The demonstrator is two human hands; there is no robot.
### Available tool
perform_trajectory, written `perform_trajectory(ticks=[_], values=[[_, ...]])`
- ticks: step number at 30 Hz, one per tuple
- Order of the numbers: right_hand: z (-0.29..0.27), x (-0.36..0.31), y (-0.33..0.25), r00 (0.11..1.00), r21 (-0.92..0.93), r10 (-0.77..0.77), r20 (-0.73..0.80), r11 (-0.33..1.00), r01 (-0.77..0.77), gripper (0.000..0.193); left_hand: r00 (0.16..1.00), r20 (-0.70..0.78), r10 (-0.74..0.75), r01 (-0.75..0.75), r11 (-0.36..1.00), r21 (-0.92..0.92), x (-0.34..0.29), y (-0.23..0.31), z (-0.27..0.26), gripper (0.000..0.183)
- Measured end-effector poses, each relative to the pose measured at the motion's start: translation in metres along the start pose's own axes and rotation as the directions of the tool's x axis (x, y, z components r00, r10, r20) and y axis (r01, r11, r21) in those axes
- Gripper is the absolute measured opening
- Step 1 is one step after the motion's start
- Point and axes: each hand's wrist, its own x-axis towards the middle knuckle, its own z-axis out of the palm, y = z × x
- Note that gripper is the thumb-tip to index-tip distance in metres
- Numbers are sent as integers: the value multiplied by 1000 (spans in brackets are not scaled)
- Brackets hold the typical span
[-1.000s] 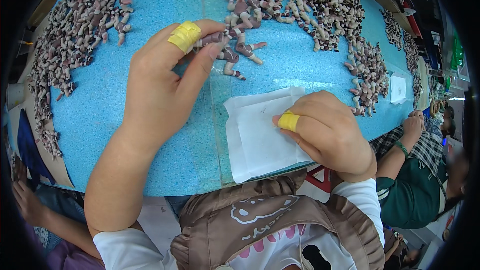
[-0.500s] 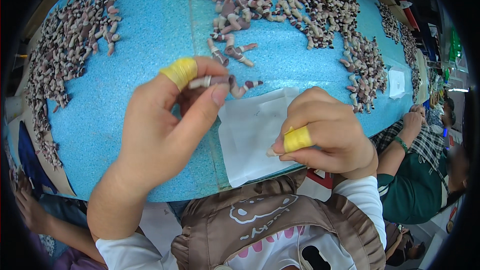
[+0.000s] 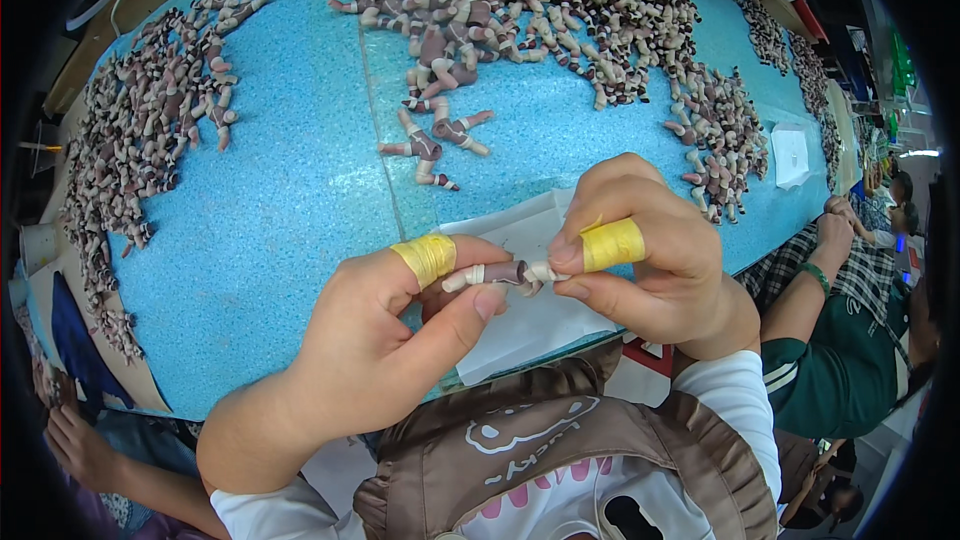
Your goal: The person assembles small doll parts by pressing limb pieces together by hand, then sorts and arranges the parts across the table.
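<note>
My left hand (image 3: pixel 400 325) pinches a small doll-like figure part (image 3: pixel 497 274), purplish brown with pale ends, between thumb and forefinger. Closed on a small pale limb piece (image 3: pixel 541 272), my right hand (image 3: pixel 650 255) presses it against the right end of that part. Fingertips hide some of the joint between them. Yellow tape wraps a finger on each hand. Below both hands lies a white paper sheet (image 3: pixel 530 335) on the blue table mat (image 3: pixel 270 270). Just beyond the hands are a few loose figure parts (image 3: pixel 425 147).
Large heaps of similar parts lie at the far middle (image 3: pixel 560 10) and along the left (image 3: pixel 140 120). A smaller heap (image 3: pixel 722 140) and another white paper (image 3: pixel 790 155) are to the right. A co-worker's arm (image 3: pixel 800 300) rests at the right edge; another person's hand (image 3: pixel 85 445) shows lower left.
My left hand has moved right and down with the figure part, and the pale piece in my right hand now meets it. The view has shifted slightly.
</note>
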Motion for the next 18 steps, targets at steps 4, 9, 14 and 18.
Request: perform_trajectory(ticks=[4, 9, 14, 18], values=[[9, 1, -1, 997, -107, -43, -57, 994, 37, 25, 993, 71, -96, 91, 993, 72, -1, 9, -3, 26], [16, -4, 2, 999, 43, 13, -51, 999, -10, 24, 976, -31, 215, -204, 957, 206, 2, -7, -2, 19], [16, -4, 2, 999, 92, 43, -21, 995, -41, 23, 954, -19, 298, -273, 897, 348, 2, -4, -3, 18], [18, -6, 1, 1000, -24, -23, 16, 999, 23, 24, 915, 65, 399, -375, 778, 504, 6, 0, -3, 20]])
